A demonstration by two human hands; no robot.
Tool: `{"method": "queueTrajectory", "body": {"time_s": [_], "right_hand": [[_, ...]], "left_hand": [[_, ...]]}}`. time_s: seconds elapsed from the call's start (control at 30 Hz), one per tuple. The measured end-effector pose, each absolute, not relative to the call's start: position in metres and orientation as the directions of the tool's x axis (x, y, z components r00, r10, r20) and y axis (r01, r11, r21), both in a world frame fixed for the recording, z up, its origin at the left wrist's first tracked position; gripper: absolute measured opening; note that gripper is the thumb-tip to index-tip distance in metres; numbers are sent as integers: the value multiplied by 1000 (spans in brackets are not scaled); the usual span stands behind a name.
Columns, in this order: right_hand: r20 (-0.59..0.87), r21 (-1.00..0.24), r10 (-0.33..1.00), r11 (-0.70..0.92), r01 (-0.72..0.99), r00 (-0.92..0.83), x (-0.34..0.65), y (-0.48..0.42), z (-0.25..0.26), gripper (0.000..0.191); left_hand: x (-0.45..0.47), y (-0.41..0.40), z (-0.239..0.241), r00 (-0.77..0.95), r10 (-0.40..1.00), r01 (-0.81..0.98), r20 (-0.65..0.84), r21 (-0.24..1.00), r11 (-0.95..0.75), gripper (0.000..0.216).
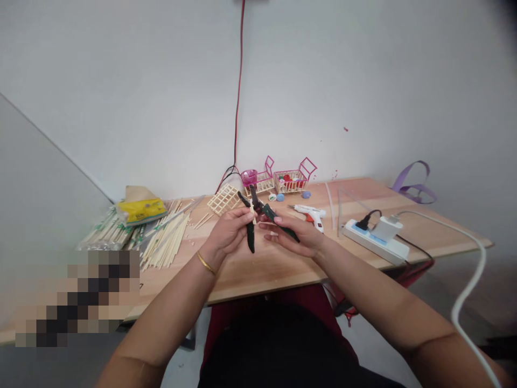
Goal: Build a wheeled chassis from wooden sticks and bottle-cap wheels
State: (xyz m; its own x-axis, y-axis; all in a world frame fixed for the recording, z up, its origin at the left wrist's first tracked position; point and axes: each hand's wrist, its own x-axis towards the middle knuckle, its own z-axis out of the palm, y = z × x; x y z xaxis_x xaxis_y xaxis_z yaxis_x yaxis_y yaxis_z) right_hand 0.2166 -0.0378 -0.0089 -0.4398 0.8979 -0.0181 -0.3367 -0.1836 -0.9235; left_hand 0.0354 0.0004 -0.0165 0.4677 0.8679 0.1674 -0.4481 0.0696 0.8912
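Observation:
Over the middle of the table, my left hand (226, 233) pinches a short pale wooden stick (253, 213) between thumb and fingers. My right hand (301, 234) is closed around one dark green handle of a pair of pruning shears (268, 211). Their handles are spread apart, and the other handle hangs down beside my left fingers. The stick crosses close to the blades; I cannot tell whether it lies between them. Just behind is a small lattice panel of glued sticks (224, 199).
Loose wooden sticks (167, 242) and a yellow packet (141, 209) lie left. At the back stand two small stick-built carts, one a pink-trimmed cart (290, 183). A white glue gun (310, 212) and a power strip (375, 242) with cables lie right.

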Motion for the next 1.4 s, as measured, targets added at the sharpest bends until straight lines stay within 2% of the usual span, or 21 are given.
{"method": "queueTrajectory", "body": {"time_s": [0.13, 0.23, 0.3, 0.4, 0.47, 0.5, 0.53, 0.6, 0.63, 0.7, 0.8, 1.13, 1.4], "right_hand": [[1, -901, 796, -262, -345, -606, 212, -46, -21, 39], [52, -863, 712, -321, -389, -700, 205, -50, -29, 43], [60, -853, 721, -322, -411, -690, 200, -52, -34, 46], [87, -893, 777, -216, -395, -623, 202, -53, -35, 54], [140, -960, 820, -26, -280, -555, 213, -52, -32, 62], [187, -979, 840, 118, -165, -510, 220, -51, -29, 64], [215, -965, 839, 261, 24, -501, 229, -50, -26, 67], [344, -761, 825, 525, 382, -449, 244, -49, -18, 76], [400, -639, 790, 604, 476, -464, 250, -49, -14, 78], [434, -480, 743, 669, 567, -510, 257, -51, -8, 75], [430, -415, 732, 681, 604, -529, 261, -53, -6, 72], [454, -364, 745, 656, 661, -489, 262, -50, -12, 80], [457, -337, 746, 650, 682, -485, 260, -54, -8, 77]], "left_hand": [[34, -3, -13, 447, 868, -488, 215, 872, 36, 21], [35, -6, -13, 488, 857, -454, 166, 887, 87, 22], [35, -5, -14, 512, 847, -418, 142, 903, 102, 24], [32, -2, -15, 443, 872, -392, 208, 920, -20, 22], [29, 0, -15, 378, 887, -348, 265, 929, -130, 21], [27, 1, -14, 360, 889, -319, 282, 933, -166, 21], [25, 1, -13, 355, 889, -286, 288, 939, -190, 22], [24, -2, -9, 367, 882, -222, 296, 949, -226, 24], [24, -3, -7, 378, 874, -187, 305, 950, -250, 24], [25, -7, -4, 405, 854, -119, 327, 945, -305, 24], [27, -11, -1, 434, 831, -67, 347, 933, -354, 23], [27, -13, -3, 479, 801, 15, 359, 909, -417, 21], [26, -12, -2, 536, 722, 110, 438, 811, -575, 17]]}}
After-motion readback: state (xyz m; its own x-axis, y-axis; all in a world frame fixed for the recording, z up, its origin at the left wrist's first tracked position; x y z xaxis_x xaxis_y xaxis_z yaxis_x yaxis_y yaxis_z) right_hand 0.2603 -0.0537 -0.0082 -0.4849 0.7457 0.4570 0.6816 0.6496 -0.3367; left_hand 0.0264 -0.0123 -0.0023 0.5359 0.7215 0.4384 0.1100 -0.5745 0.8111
